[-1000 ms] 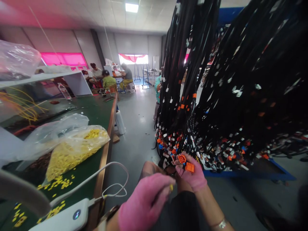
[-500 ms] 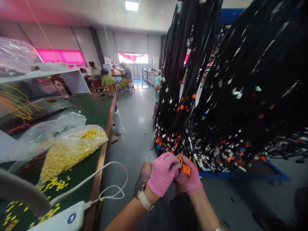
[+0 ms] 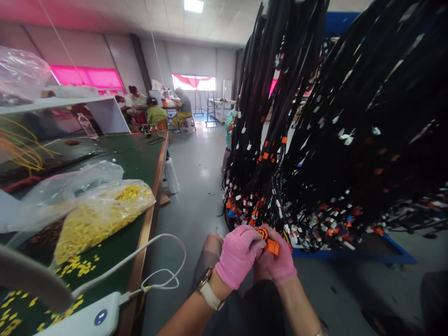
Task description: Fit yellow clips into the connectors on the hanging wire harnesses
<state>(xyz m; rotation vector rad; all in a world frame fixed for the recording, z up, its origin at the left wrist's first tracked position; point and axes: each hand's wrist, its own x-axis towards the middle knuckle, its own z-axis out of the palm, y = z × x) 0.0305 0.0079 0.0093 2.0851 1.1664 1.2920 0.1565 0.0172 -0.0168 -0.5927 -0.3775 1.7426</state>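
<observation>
Both my hands wear pink gloves and meet low in the middle of the head view. My right hand (image 3: 279,259) is closed around an orange connector (image 3: 272,247), whose blocky body shows at the palm. A second orange piece, a round connector (image 3: 261,233) with yellow inside, sits between the two hands. My left hand (image 3: 238,255) has its fingers pinched together at that round connector; whatever small part its fingertips hold is hidden. Just beyond my hands hang the black wire harnesses (image 3: 259,154), with many white, orange and blue connectors at their lower ends.
At left, a green-topped workbench (image 3: 140,161) carries a plastic bag of small yellow parts (image 3: 101,217), loose yellow pieces and a white power bank (image 3: 86,317) with its cable looping past the edge. A blue rack base (image 3: 395,249) stands right. Several people sit in the background.
The round connector between my hands now shows more of its yellow face. My hands stay nearly in place, and the view has shifted slightly.
</observation>
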